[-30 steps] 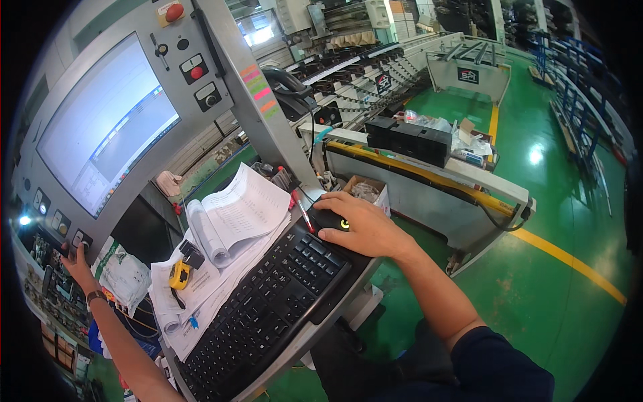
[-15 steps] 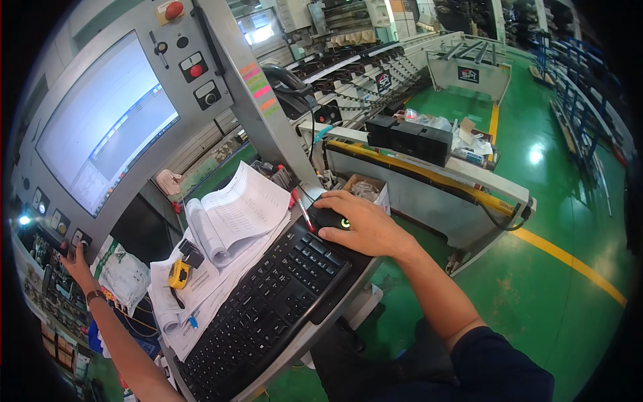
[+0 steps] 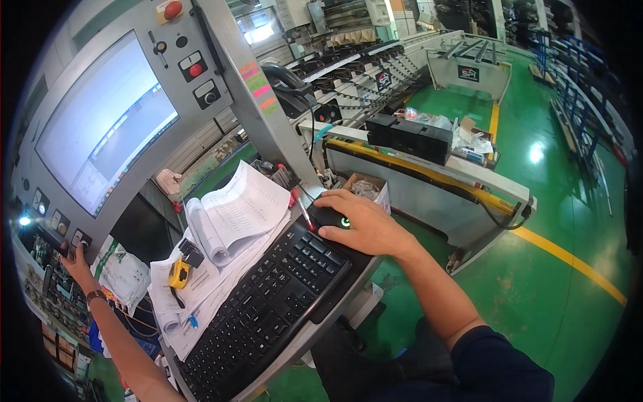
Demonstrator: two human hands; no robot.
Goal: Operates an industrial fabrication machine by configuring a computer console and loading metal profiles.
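Note:
My right hand (image 3: pixel 365 224) rests over a black computer mouse (image 3: pixel 327 216) with a green glowing mark, its fingers curved round it. Below and left of it lies a black keyboard (image 3: pixel 268 301), untouched. At the lower corner of a grey control panel (image 3: pixel 144 157), the fingers of my left hand (image 3: pixel 79 264) are closed at a small black knob (image 3: pixel 82 239). The panel's lit screen (image 3: pixel 107 127) shows a pale window, too washed out to read. Printed papers (image 3: pixel 244 208), partly curled, lie behind the keyboard with a yellow tape measure (image 3: pixel 179 273) on them.
A red pen (image 3: pixel 303 209) lies beside the mouse. Red push buttons (image 3: pixel 195 70) sit on the panel. A machine rail (image 3: pixel 422 177) with a black box (image 3: pixel 408 139) stands to the right, above green floor. Blue racks (image 3: pixel 583 114) hold long bars at far right.

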